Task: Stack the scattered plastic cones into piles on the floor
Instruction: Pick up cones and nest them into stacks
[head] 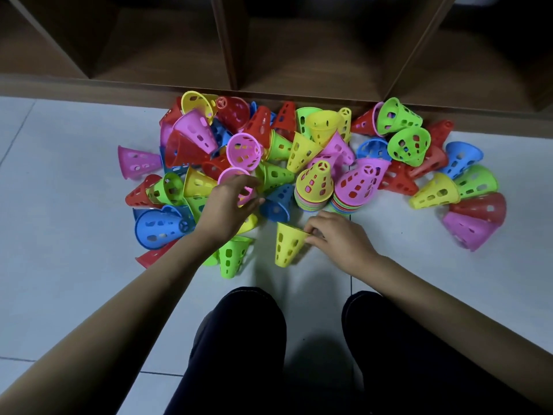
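Several perforated plastic cones in pink, yellow, green, blue and red lie scattered on the white tiled floor [74, 181]. Two upright stacks stand in the middle: one topped by a yellow cone [315, 181], the other by a pink cone [360, 182]. My right hand [335, 238] pinches the wide rim of a yellow cone [287, 244] lying on the floor just in front of the stacks. My left hand [230, 205] closes its fingers around a pink cone [236, 178] at the near edge of the heap; most of that cone is hidden by the hand.
A brown wooden shelf unit [269, 85] with open compartments runs along the far side, right behind the heap. A green cone [232, 256] and a blue cone [158, 226] lie near my left forearm. My knees in dark trousers [242, 339] are at the bottom.
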